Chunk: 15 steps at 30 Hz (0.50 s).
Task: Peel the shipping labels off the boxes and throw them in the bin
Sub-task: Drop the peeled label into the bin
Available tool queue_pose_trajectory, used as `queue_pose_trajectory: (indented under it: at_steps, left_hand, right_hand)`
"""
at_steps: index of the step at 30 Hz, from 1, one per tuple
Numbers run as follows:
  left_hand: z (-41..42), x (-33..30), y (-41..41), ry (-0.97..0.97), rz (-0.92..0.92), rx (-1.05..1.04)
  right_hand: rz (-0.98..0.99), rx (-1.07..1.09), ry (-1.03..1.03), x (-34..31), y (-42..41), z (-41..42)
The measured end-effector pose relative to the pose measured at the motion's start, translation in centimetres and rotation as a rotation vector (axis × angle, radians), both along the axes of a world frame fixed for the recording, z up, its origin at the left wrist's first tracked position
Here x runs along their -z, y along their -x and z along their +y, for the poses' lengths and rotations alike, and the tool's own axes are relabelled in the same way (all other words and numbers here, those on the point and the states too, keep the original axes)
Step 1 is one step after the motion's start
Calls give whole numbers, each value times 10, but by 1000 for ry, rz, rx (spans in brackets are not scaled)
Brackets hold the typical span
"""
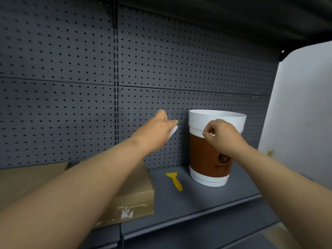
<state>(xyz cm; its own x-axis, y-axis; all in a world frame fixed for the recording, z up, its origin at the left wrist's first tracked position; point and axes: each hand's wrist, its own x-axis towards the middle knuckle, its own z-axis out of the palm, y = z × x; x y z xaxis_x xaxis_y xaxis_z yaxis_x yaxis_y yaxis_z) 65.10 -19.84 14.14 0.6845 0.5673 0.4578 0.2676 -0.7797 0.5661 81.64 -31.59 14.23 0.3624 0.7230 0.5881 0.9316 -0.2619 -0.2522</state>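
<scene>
While the left hand (159, 126) keeps a grip on a white peeled label (173, 132) at the bin's (215, 119) nine o'clock, the right hand (221, 134) pinches a white scrap (206, 135) against the bin's front, with a cardboard box (133, 200) at seven o'clock on the shelf (197, 198).

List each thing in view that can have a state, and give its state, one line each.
bin: upright on the shelf, open top
cardboard box: closed, label residue on its front
yellow scraper: flat on the shelf, untouched
left hand: holds white label piece
right hand: pinches small white scrap before bin
</scene>
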Motion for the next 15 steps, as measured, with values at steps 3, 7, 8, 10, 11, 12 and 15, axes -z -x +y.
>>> queue_pose_trajectory:
  at_steps: [3,7,8,10,11,12,15]
  left_hand:
    - [-4,-16,-36,103,-105,27]
    - [2,-33,-82,-201,-38,11]
    - [4,-37,-92,-298,-17,11]
    - [7,-45,-110,-483,-14,22]
    - [9,-49,-118,-512,-37,29]
    - [10,-53,-127,-513,-60,27]
    - [24,-63,-156,-520,-111,8]
  right_hand:
    - [7,40,-40,-10,-25,-7]
    - [15,81,-97,-23,-54,-12]
    - [10,84,-109,-27,-60,-12]
    - [-13,88,-129,-33,-73,-10]
    - [-24,93,-141,-37,-79,-8]
    - [-31,99,-153,-40,-84,-6]
    - [-18,103,-189,-48,-103,5]
